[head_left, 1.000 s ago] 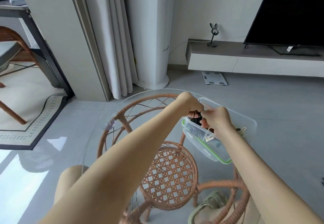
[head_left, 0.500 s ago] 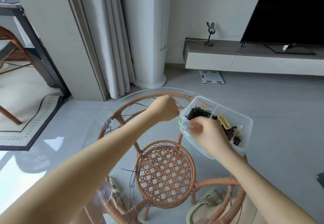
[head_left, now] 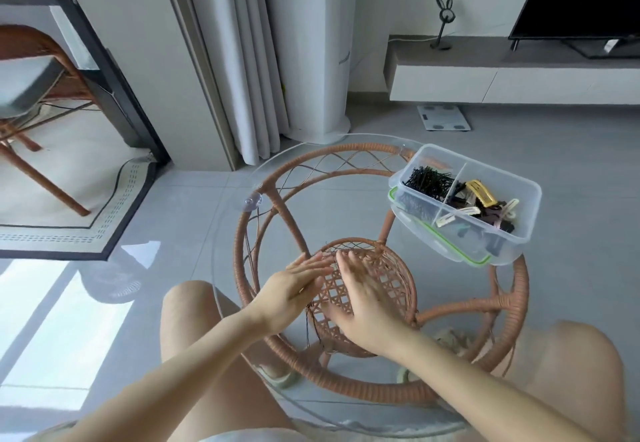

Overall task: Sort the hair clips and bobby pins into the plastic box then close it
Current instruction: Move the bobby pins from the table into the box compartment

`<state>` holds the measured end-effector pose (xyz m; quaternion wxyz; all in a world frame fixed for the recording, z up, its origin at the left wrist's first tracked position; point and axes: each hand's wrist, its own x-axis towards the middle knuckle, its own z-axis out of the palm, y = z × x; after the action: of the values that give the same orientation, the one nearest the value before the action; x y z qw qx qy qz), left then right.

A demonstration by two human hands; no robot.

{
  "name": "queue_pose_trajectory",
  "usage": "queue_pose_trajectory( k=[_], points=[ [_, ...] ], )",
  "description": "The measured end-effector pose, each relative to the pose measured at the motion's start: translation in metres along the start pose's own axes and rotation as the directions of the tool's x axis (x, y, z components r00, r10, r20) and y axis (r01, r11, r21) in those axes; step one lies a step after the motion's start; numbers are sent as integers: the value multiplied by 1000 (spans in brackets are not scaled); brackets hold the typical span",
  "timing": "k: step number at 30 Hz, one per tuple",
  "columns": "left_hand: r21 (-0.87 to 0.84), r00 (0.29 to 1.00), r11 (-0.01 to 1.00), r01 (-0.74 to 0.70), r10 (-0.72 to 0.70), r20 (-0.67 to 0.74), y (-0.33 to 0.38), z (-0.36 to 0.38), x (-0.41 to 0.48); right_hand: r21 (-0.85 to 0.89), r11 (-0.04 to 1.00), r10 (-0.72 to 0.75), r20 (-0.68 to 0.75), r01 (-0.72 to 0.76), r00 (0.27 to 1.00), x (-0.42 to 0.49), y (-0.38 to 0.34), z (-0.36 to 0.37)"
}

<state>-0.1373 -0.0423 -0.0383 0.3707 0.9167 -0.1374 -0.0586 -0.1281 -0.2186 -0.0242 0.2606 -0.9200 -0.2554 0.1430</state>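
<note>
Head view, looking down on a round glass table (head_left: 239, 178) with a rattan frame beneath. Left hand (head_left: 294, 289) and right hand (head_left: 363, 303) sit side by side over the near-centre of the glass, palms down, fingers (head_left: 318, 263) stretched out flat and nearly together; neither holds anything. Right hand is motion-blurred, so contact with the glass cannot be judged. The box (head_left: 523, 230), clear plastic, stands at the far right edge of the table, well apart from both hands, uncovered. A divider splits it in two: the left compartment holds a dense heap of black bobby pins (head_left: 427, 182); the right compartment holds the clips (head_left: 481, 204), mixed yellow, cream, brown and dark. The lid (head_left: 446, 242), clear with a green seal, lies under the box, its near edge showing past the box's front wall. Bare knees are visible through and beside the glass. Grey tiled floor below; curtain and TV unit at the back.
</note>
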Motion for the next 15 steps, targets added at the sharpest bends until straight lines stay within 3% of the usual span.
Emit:
queue_pose_trajectory(
  k=[3,4,7,9,12,15],
  points=[
    [-128,996,989,79,-82,-18,9,-10,-16,145,989,-17,8,16,1000,-3,-8,9],
    [-97,995,991,88,-92,-42,10,-14,-22,173,984,-31,-9,32,999,-3,-9,9],
    [269,998,962,49,-57,20,10,-20,-37,221,975,33,-203,13,979,8,-7,-3],
    [418,993,905,76,-108,54,10,-15,-43,237,970,117,-273,-51,955,25,-5,-12],
    [443,993,888,122,-111,-51,13,-5,-42,188,976,131,-125,-106,983,47,-8,-10],
    [475,983,867,148,-77,-164,11,0,-29,165,985,52,-48,-44,997,46,-8,4]
  ],
)
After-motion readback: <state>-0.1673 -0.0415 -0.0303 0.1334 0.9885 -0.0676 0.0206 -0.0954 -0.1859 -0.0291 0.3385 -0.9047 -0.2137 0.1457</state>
